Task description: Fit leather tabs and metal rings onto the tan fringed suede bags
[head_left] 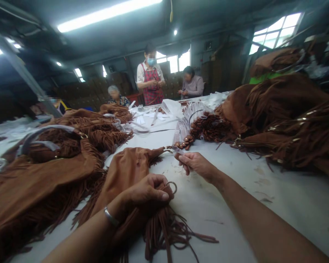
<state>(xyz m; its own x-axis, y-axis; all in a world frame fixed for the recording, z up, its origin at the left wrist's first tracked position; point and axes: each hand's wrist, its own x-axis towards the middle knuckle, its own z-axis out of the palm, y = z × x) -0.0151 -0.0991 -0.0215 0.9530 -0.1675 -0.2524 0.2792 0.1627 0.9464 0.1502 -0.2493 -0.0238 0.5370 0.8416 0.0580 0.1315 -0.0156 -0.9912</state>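
A brown suede fringed bag (126, 171) lies on the white table (222, 197) in front of me. My left hand (146, 191) is closed over its lower end, pinching the bag beside a metal ring (172, 186) above the loose fringe (164, 230). My right hand (196, 164) is closed in a pinch on a small clear plastic piece (177, 149) at the bag's other metal ring (167, 149). A silver bracelet circles my left wrist.
Heaps of brown fringed bags lie at the left (44, 171) and right (290, 120). A pile of small brown leather pieces (208, 128) and clear plastic wrappers (189, 113) sits mid-table. Several other people (150, 78) work at the far end.
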